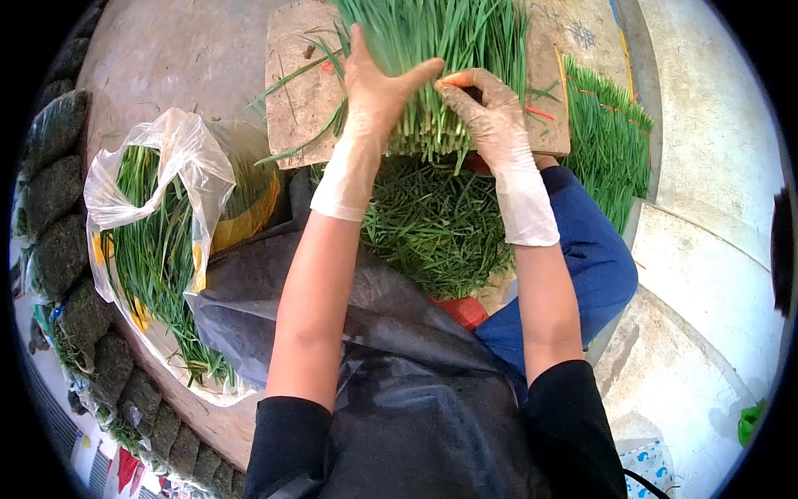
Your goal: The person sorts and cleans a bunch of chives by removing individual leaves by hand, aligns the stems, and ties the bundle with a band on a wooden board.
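A thick bunch of garlic chives (465, 41) lies on a wooden board (303, 108), cut ends towards me. My left hand (378, 87), in a thin translucent glove, rests against the bunch's left side with fingers stretched and thumb apart. My right hand (490, 112), gloved the same way, is closed in a pinch at the front of the stalks. Something orange-red shows at its fingertips; I cannot tell whether it is a band or a bare fingertip. Loose chive leaves stick out across the board's left part. Below its edge sits a heap of green trimmings (432, 224).
A clear plastic bag (195, 137) of chives stands at left. Banded chive bunches (607, 141) lie at right beside the board. Bundled dark rolls (58, 191) line the far left. My knee in blue trousers (590, 249) is under the board's right side.
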`<state>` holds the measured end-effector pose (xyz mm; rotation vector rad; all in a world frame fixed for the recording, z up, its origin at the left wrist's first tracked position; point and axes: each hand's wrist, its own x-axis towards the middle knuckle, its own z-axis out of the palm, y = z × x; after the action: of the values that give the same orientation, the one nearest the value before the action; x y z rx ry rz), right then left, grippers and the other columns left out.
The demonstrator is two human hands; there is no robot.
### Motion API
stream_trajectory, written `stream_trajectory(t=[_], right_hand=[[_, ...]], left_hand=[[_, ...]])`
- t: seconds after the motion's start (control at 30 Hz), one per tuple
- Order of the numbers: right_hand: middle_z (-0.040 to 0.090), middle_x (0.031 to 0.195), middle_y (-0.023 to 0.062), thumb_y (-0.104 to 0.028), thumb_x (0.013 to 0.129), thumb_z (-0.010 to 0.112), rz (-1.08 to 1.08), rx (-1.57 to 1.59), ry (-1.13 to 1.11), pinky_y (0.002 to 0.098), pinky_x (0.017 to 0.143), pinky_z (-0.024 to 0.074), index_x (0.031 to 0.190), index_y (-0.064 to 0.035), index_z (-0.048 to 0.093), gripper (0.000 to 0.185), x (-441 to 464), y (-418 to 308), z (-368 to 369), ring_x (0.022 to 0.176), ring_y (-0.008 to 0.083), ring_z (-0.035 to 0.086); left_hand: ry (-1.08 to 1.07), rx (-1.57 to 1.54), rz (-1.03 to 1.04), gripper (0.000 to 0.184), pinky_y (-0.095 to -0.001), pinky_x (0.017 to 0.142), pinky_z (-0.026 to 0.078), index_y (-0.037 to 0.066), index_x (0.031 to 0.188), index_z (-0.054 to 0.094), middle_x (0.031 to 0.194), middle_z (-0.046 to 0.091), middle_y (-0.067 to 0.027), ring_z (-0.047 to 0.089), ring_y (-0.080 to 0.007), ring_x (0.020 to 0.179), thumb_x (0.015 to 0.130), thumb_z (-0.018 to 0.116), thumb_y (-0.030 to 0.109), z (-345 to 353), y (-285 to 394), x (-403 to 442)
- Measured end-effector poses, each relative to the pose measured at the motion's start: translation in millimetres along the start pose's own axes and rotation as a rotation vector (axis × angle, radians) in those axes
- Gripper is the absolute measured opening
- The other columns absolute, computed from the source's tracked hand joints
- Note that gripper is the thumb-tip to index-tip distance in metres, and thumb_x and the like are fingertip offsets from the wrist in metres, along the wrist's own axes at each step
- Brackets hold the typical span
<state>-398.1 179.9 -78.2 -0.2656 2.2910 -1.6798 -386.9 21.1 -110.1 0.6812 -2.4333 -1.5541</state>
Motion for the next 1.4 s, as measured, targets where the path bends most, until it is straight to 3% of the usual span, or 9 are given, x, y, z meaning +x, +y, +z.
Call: stream_trajectory(t=[0.27, 0.4, 0.53, 0.6, 0.73, 0.93, 1.1, 1.17, 1.4], right_hand=[[0.06, 0.082, -0.0011, -0.024, 0.09, 0.064, -0.068, 0.727, -0.065, 0.0217, 0.066, 0.0408, 0.09, -0.0058, 0.065, 0.018, -36, -58, -25, 0.071, 0.0083, 0.052], [0.062, 0.087, 0.0064, -0.025, 0.077, 0.072, -0.05, 0.424, -0.692, 0.0274, 0.071, 0.0486, 0.1, -0.0072, 0.063, 0.03, -73, -32, -56, 0.078, 0.0149, 0.058], [0.067, 0.103, 0.0126, -0.021, 0.081, 0.069, -0.109, -0.946, -0.231, 0.0295, 0.081, 0.0503, 0.101, -0.0072, 0.067, 0.024, -100, -11, -23, 0.096, 0.0227, 0.065], [0.064, 0.1, 0.0089, -0.022, 0.08, 0.067, 0.05, -0.163, -0.003, 0.0378, 0.078, 0.0513, 0.116, -0.0119, 0.061, 0.038, -82, -16, -14, 0.091, 0.0246, 0.063], [0.062, 0.098, 0.0082, -0.012, 0.08, 0.067, -0.346, -0.953, 0.143, 0.0339, 0.078, 0.0513, 0.124, -0.014, 0.057, 0.045, -39, -25, 14, 0.084, 0.0234, 0.062], [0.059, 0.093, 0.0083, 0.002, 0.083, 0.056, -0.286, -0.755, 0.234, 0.0296, 0.07, 0.0506, 0.124, -0.0141, 0.057, 0.044, -33, -1, 5, 0.077, 0.019, 0.061], [0.061, 0.091, 0.0096, -0.021, 0.082, 0.068, -0.292, -0.828, 0.225, 0.0352, 0.071, 0.0506, 0.099, -0.0087, 0.064, 0.021, -35, -10, 25, 0.08, 0.0251, 0.062], [0.062, 0.084, 0.0104, -0.036, 0.079, 0.07, -0.211, -1.016, 0.191, 0.0393, 0.071, 0.0499, 0.093, -0.0058, 0.063, 0.034, -29, -3, 34, 0.077, 0.0293, 0.063], [0.064, 0.077, 0.013, -0.027, 0.088, 0.06, -0.039, -0.828, 0.264, 0.0416, 0.063, 0.0501, 0.088, -0.0064, 0.061, 0.021, -22, -6, 43, 0.07, 0.0326, 0.064]], left_hand=[[0.059, 0.27, 0.156, 0.125, -0.0483, 0.102, 0.039, 0.006, 0.149, 0.015, 0.133, 0.039, -0.032, 0.042, -0.045, 0.122, 0.055, 0.089, 0.046, 17, -14, 4], [0.001, 0.142, 0.107, 0.124, -0.0472, 0.108, 0.033, 0.004, 0.149, 0.014, 0.138, 0.034, -0.0336, 0.035, -0.0454, 0.13, 0.058, 0.087, 0.046, 11, -17, 8], [-0.032, 0.048, 0.102, 0.12, -0.046, 0.109, 0.033, 0.004, 0.149, 0.014, 0.139, 0.034, -0.0311, 0.036, -0.0421, 0.131, 0.062, 0.086, 0.042, 3, -22, 14], [-0.053, -0.021, 0.086, 0.118, -0.0456, 0.108, 0.035, 0.004, 0.149, 0.014, 0.139, 0.034, -0.0298, 0.037, -0.0402, 0.13, 0.063, 0.086, 0.039, -2, -27, 12], [-0.201, -0.453, 0.002, 0.105, -0.032, 0.087, 0.052, 0.004, 0.15, 0.015, 0.127, 0.054, -0.0193, 0.061, -0.0254, 0.105, 0.07, 0.082, 0.016, -15, -18, 5], [-0.181, -0.39, 0.012, 0.101, -0.0335, 0.086, 0.053, 0.007, 0.15, 0.018, 0.128, 0.053, -0.0191, 0.061, -0.0258, 0.106, 0.071, 0.08, 0.01, -17, -25, 8], [-0.192, -0.504, 0.003, 0.099, -0.032, 0.082, 0.054, 0.005, 0.149, 0.019, 0.128, 0.053, -0.0192, 0.061, -0.0261, 0.104, 0.071, 0.079, 0.009, -11, -31, 7], [-0.181, -0.384, -0.016, 0.107, -0.0352, 0.098, 0.045, 0.004, 0.15, 0.016, 0.136, 0.044, -0.0236, 0.052, -0.0302, 0.117, 0.067, 0.081, 0.023, -11, -33, 11], [-0.011, -0.166, 0.022, 0.127, -0.0445, 0.113, 0.027, 0.002, 0.15, 0.011, 0.146, 0.026, -0.0288, 0.028, -0.0392, 0.136, 0.058, 0.089, 0.041, 2, -2, -3]])
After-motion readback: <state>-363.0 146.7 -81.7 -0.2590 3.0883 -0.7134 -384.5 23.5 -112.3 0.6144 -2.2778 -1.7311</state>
